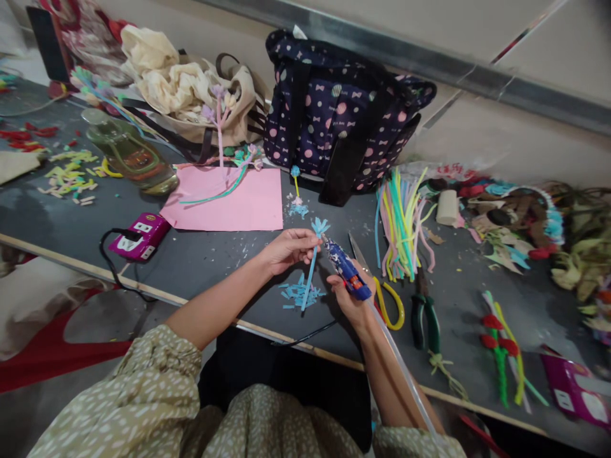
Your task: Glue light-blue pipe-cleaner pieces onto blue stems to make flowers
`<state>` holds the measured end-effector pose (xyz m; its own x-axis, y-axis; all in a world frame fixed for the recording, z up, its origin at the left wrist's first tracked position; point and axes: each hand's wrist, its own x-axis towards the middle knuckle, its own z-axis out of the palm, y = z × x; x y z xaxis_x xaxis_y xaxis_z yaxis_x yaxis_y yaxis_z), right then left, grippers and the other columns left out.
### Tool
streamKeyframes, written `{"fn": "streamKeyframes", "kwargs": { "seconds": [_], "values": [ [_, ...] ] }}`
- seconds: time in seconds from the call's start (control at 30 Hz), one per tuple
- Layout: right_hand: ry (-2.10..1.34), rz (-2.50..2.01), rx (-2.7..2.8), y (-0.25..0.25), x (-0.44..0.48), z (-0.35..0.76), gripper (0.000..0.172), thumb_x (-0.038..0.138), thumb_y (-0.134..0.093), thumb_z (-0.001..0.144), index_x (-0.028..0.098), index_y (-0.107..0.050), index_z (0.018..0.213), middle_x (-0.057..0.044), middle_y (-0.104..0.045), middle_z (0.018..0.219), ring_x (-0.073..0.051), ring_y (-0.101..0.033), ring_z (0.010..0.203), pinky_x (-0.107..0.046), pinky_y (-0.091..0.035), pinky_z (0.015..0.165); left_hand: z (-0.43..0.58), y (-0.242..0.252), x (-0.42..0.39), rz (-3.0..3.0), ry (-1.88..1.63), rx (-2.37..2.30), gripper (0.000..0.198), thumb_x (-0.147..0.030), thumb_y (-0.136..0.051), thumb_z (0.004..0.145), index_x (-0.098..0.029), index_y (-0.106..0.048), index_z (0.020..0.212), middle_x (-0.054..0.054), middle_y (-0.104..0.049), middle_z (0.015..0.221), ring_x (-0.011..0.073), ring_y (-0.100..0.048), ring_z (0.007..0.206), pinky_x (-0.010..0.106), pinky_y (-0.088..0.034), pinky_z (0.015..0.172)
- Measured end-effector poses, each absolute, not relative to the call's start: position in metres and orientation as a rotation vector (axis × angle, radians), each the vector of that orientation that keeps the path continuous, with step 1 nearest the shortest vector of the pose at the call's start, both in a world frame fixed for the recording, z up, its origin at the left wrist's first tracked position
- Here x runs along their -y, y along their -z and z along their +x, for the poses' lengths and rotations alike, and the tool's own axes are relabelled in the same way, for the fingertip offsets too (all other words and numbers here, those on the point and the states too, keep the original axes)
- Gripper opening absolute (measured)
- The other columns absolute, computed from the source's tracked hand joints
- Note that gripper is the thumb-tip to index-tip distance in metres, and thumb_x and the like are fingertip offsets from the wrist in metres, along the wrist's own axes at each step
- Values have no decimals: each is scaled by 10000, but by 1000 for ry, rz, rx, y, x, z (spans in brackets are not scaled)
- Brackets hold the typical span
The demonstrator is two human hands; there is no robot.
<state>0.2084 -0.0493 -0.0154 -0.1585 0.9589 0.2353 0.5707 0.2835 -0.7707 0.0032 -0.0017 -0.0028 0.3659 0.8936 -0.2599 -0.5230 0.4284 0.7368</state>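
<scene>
My left hand (292, 249) pinches a light-blue pipe-cleaner flower (311, 270) just under its petals, with the stem slanting down toward the table. In my right hand (354, 296) is a blue hot glue gun (347, 270), a clear glue stick (398, 356) trailing from its back. Its nozzle points at the base of the petals; whether it touches them I cannot tell. Below the stem lies a pile of short blue pieces (296, 294). Yellow-handled scissors (392, 305) lie beside my right hand, partly hidden by it.
Behind my hands are a pink sheet (238, 207), a small blue-and-yellow flower (296, 184) and a dark patterned bag (310, 121). A bundle of coloured pipe cleaners (401, 232) and green-handled pliers (422, 312) lie rightward. Leftward are a purple power strip (147, 232) and a bottle (136, 156).
</scene>
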Motion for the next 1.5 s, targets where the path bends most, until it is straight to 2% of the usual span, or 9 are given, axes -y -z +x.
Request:
{"fn": "streamKeyframes", "kwargs": {
  "seconds": [0.43,0.9,1.37,1.5],
  "values": [
    [-636,-1389,1894,16,49,209,358,553,-658,814,227,-525,746,40,-563,553,-147,-558,498,-252,-403,532,3,0,2,624,-997,-731,318,-339,-867,643,-116,-665,747,-4,-652,655,51,-544,491,181,-453,476],
    [-676,-1424,1915,8,50,206,348,554,-660,815,226,-556,764,23,-605,563,-167,-610,515,-251,-416,537,1,3,2,672,-1020,-751,218,-297,-813,710,-138,-666,741,-12,-650,679,45,-535,497,182,-453,489],
    [-709,-1421,1948,5,47,207,306,520,-629,845,232,-532,803,41,-554,560,-157,-580,516,-246,-395,536,-3,2,-1,875,-1099,-887,250,-323,-828,680,-133,-670,714,-9,-623,610,61,-546,488,190,-461,487],
    [-692,-1402,1953,-1,47,206,309,504,-625,852,235,-504,758,39,-530,576,-152,-545,532,-252,-387,553,-11,-2,-6,837,-1192,-944,242,-307,-833,658,-137,-674,726,-18,-621,591,64,-544,470,195,-460,490]
  ]
}}
